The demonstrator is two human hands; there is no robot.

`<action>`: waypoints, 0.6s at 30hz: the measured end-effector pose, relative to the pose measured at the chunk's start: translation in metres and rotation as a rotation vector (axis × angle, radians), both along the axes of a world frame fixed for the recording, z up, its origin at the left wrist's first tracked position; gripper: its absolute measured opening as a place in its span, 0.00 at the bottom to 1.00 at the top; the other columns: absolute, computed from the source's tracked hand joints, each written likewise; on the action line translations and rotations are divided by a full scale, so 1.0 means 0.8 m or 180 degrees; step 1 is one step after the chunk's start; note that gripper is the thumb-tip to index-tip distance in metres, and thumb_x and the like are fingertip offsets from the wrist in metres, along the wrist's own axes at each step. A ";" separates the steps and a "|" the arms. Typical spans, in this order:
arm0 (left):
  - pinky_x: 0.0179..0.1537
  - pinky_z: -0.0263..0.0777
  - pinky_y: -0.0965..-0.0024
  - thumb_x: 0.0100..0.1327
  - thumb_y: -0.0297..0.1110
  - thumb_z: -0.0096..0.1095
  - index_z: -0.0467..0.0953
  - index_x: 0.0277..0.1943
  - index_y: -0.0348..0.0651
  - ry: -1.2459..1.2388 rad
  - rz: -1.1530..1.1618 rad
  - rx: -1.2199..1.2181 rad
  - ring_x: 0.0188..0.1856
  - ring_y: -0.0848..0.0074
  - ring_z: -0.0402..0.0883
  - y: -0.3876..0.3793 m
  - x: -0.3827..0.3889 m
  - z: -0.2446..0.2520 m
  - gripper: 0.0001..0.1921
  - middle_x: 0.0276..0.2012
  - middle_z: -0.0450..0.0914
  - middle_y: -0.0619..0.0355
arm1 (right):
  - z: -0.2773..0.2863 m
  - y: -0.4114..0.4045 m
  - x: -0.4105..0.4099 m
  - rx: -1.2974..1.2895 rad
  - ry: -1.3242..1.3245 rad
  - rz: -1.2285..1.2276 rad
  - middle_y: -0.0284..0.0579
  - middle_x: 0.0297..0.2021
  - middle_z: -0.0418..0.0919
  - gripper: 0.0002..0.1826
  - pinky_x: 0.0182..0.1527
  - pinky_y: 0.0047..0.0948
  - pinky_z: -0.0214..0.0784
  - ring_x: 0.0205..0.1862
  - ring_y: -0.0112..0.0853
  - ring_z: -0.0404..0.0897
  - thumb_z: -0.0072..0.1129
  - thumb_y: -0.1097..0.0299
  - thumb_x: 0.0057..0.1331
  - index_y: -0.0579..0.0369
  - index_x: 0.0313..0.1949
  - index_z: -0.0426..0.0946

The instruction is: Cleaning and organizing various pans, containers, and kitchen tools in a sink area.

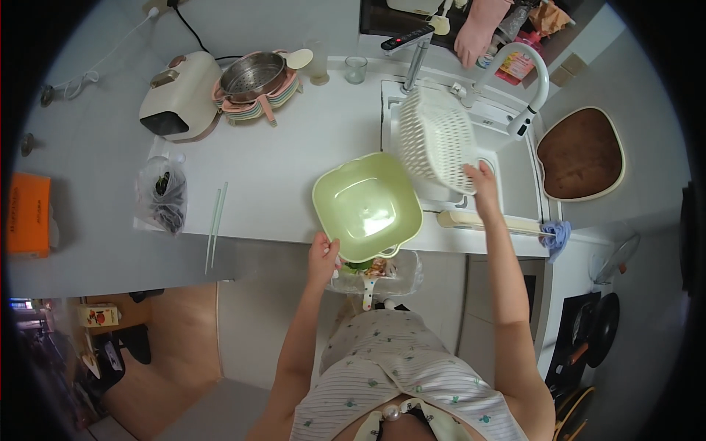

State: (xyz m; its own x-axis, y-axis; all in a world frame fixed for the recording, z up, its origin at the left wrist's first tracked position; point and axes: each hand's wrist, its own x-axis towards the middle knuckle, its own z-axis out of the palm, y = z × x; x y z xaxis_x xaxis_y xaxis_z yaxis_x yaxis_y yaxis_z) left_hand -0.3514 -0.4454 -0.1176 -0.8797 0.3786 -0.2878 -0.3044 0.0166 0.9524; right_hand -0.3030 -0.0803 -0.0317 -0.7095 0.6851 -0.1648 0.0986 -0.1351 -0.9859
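A light green plastic basin (pixel 368 206) rests at the counter's front edge, its hollow side up. My left hand (pixel 324 258) grips its lower left rim. In my right hand (pixel 483 184) is the near end of a white perforated plastic drain basket (pixel 438 135), tilted over the left part of the white sink (pixel 518 182). The basket hides part of the sink. Below the basin, a clear plastic bag (pixel 405 274) with green scraps hangs at the counter front.
A pull-out faucet (pixel 524 124) and a second tap (pixel 416 63) stand behind the sink. Left are a glass cup (pixel 356 70), a steel steamer pot (pixel 252 77) on stacked pink and green racks, a cream appliance (pixel 185 96), a plastic bag of dark greens (pixel 161 195) and pale green chopsticks (pixel 216 226).
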 end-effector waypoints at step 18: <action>0.12 0.56 0.84 0.63 0.29 0.49 0.67 0.44 0.41 0.0103 0.0507 -0.0478 0.16 0.87 0.67 -0.093 0.050 0.103 0.07 0.26 0.75 0.62 | -0.128 -0.092 -0.127 0.1726 -0.1397 0.0663 0.63 0.32 0.76 0.18 0.43 0.43 0.69 0.39 0.51 0.77 0.54 0.62 0.51 0.65 0.36 0.70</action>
State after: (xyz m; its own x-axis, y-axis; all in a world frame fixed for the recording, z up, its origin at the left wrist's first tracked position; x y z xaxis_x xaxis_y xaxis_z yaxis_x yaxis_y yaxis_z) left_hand -0.3117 -0.5198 -0.0354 -0.9346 0.1891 -0.3012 -0.2839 0.1130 0.9522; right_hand -0.4043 -0.1540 -0.1344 -0.7807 0.6090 -0.1398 0.4707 0.4260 -0.7726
